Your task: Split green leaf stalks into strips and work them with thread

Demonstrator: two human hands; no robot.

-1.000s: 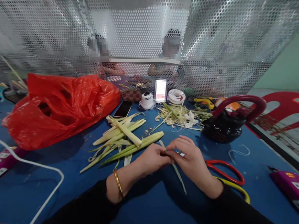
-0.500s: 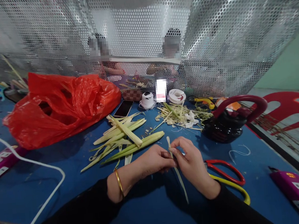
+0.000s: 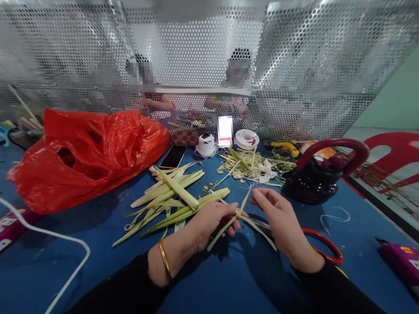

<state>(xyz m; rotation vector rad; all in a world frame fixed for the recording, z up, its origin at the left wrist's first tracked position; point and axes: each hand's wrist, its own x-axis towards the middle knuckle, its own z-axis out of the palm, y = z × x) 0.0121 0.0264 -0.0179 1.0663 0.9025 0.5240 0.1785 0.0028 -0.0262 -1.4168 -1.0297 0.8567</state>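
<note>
Between the fingertips of my left hand (image 3: 216,221) is a small knot of pale green leaf strips (image 3: 238,214), its loose ends splaying out in several directions. My right hand (image 3: 282,221) is just right of it, thumb and forefinger brought together near the tip of the upper strip. Whether those fingers grip anything cannot be made out. Scissors with a red handle (image 3: 327,244) and a yellow one lie partly under my right hand, the blades showing beside the strips. Left of my hands is a pile of long green leaves (image 3: 175,188).
Behind lie leaf scraps (image 3: 250,166), a thread spool (image 3: 206,146), a white ribbon reel (image 3: 247,139) and a dark phone (image 3: 173,156). A red plastic bag (image 3: 89,156) fills the left. At right stand a black pot (image 3: 311,183) with a maroon handle and a purple power strip (image 3: 416,273).
My right hand has moved right, away from my left fingers. The single strip seen between both hands now shows as a knot with spread ends in my left hand. The view has tilted slightly upward.
</note>
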